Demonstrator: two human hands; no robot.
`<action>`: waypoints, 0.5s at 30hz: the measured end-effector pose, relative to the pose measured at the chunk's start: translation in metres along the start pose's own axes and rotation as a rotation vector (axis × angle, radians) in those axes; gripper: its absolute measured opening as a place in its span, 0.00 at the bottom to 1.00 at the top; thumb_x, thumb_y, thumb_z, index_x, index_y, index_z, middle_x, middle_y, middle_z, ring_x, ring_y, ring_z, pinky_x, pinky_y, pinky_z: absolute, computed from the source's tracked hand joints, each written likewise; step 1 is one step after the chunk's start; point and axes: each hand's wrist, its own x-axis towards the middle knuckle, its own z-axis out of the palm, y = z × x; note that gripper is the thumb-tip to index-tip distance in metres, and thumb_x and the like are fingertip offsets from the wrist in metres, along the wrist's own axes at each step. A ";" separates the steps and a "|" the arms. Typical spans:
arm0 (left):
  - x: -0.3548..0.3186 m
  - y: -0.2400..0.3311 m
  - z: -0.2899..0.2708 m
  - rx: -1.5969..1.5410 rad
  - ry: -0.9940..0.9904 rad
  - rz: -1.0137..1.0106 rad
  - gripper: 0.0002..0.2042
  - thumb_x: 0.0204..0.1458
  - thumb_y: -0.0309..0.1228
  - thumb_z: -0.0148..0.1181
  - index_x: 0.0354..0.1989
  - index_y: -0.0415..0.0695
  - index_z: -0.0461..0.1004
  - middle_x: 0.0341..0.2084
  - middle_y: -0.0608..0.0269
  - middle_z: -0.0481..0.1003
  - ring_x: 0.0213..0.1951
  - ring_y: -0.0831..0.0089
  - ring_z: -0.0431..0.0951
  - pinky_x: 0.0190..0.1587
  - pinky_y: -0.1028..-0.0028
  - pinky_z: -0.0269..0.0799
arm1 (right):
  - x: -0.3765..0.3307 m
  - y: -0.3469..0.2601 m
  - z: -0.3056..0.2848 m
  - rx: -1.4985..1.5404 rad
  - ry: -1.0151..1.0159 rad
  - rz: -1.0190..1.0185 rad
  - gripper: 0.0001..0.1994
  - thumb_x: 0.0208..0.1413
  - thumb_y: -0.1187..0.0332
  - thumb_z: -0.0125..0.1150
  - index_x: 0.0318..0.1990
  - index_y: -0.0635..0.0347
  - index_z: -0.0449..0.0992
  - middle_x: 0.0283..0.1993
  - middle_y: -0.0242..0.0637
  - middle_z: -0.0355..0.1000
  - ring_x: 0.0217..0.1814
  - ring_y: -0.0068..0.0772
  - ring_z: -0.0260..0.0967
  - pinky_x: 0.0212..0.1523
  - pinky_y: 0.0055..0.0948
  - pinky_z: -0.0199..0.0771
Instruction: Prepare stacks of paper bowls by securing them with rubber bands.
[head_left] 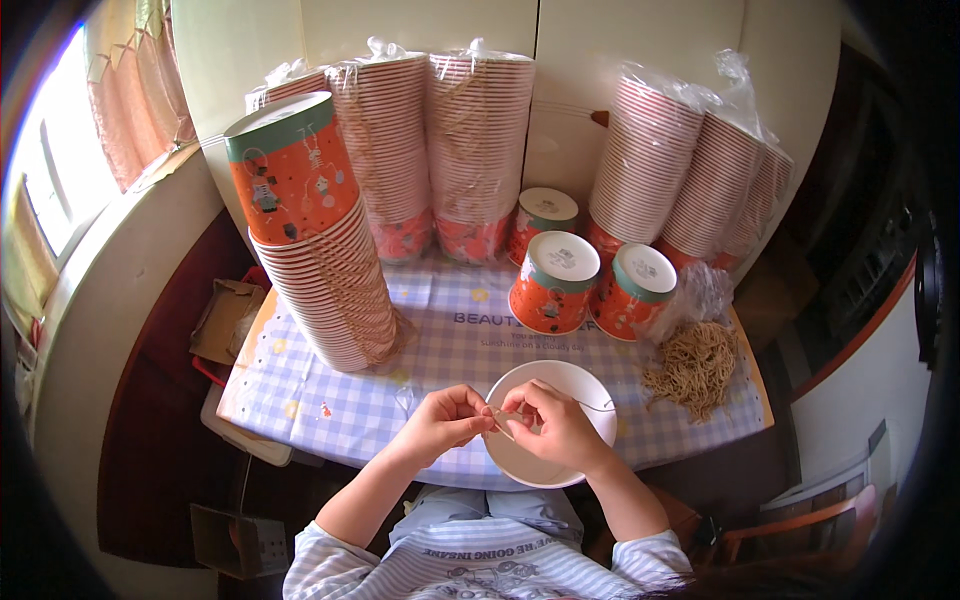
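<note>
A small pale piece [508,424] was pinched narrowly by the left hand [450,424] and right hand [558,428] above a white bowl [545,471], seemingly for fine control, with tan cords [693,370] laid to their right, presumably within reach.

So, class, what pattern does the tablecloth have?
Tablecloth: blue and white checks, clearest in the head view.

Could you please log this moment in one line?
Left hand, right hand: pinching small pale piece; beneath: white container; table right: tan cord heap
</note>
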 end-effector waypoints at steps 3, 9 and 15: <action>0.000 -0.001 -0.002 -0.048 -0.007 -0.012 0.04 0.49 0.25 0.56 0.31 0.40 0.67 0.25 0.64 0.74 0.19 0.89 0.63 0.18 0.88 0.53 | 0.000 -0.003 -0.001 0.039 -0.038 0.007 0.12 0.41 0.75 0.62 0.34 0.60 0.68 0.32 0.28 0.67 0.25 0.16 0.62 0.26 0.18 0.66; -0.003 -0.002 0.001 0.024 -0.005 -0.007 0.05 0.49 0.25 0.56 0.32 0.40 0.68 0.24 0.68 0.73 0.20 0.90 0.63 0.19 0.88 0.53 | 0.001 -0.004 0.000 0.094 -0.006 0.056 0.14 0.41 0.71 0.65 0.37 0.60 0.70 0.31 0.28 0.68 0.25 0.16 0.62 0.26 0.18 0.65; -0.004 -0.001 0.005 0.120 -0.009 0.056 0.06 0.49 0.25 0.56 0.33 0.39 0.68 0.25 0.70 0.71 0.27 0.88 0.69 0.26 0.87 0.63 | 0.002 -0.003 0.000 0.050 -0.020 0.026 0.10 0.44 0.66 0.63 0.31 0.61 0.73 0.28 0.32 0.70 0.23 0.22 0.64 0.23 0.22 0.65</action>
